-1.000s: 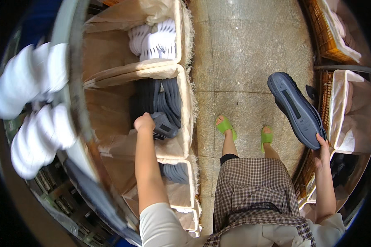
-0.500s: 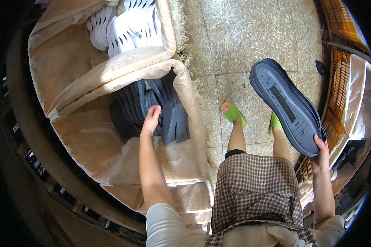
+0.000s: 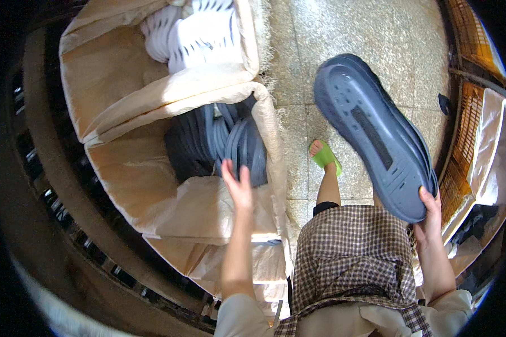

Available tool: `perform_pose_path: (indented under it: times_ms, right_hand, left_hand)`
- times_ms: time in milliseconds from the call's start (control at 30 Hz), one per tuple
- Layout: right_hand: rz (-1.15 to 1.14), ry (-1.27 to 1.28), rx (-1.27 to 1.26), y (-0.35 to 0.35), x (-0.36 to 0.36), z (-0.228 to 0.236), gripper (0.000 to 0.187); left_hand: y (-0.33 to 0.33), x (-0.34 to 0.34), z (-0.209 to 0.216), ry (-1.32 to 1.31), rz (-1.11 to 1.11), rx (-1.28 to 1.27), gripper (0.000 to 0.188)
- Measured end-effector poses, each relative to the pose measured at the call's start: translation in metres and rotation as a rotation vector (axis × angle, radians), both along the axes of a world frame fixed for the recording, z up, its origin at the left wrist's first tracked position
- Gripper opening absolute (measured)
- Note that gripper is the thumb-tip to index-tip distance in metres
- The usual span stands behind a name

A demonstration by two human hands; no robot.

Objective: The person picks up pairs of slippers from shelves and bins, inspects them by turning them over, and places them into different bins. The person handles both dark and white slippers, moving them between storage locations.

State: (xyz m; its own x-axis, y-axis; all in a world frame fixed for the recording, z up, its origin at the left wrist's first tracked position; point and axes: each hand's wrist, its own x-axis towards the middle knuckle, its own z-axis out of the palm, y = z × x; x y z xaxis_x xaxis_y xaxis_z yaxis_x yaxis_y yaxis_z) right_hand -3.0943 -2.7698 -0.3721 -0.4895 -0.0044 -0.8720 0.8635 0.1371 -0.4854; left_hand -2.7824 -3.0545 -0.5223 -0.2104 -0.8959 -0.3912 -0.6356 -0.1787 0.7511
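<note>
As the head camera looked straight down, nearest in view were a checked skirt [image 3: 351, 253] and pale sleeves at the lower edge. Right hand [image 3: 430, 216] was closed around the heel end of a large blue-grey shoe sole [image 3: 374, 132], fingers curled over its rim; sole held up off the floor, tread side facing the camera, toe end pointing away. Left hand [image 3: 239, 185] was open, fingers spread, hovering just over a stack of dark blue-grey soles [image 3: 230, 146] standing on edge in a beige woven sack [image 3: 152, 185]. I could not tell whether fingertips touched the stack.

Beyond that, a second sack compartment held white soles [image 3: 199, 33]. One foot in a green sandal [image 3: 325, 155] stood on the speckled stone floor [image 3: 298, 67]. Orange crates [image 3: 472, 33] lined the right edge.

Risks, as I judged them: the one-handed grip at the very heel leaves the long sole levering outward, so it could twist loose and drop to the floor. The sack's soft rim could fold inward under the left hand and let the upright stack slump.
</note>
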Motion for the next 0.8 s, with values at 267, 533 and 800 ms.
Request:
perform_pose_path:
  times_ms: [267,533,800]
  right_hand:
    - [0.617,0.225,-0.213,-0.051,0.065,0.044,0.066]
    - [0.881,0.101,-0.436,-0.111,0.135,0.021,0.056]
    - [1.204,0.107,-0.648,-0.164,0.191,-0.049,0.057]
  left_hand:
    - [0.178,-0.118,0.200,0.657,0.553,0.802,0.077]
    - [0.147,-0.088,0.203,0.546,0.959,0.441,0.062]
    - [0.040,0.043,0.123,0.281,0.869,0.046,0.059]
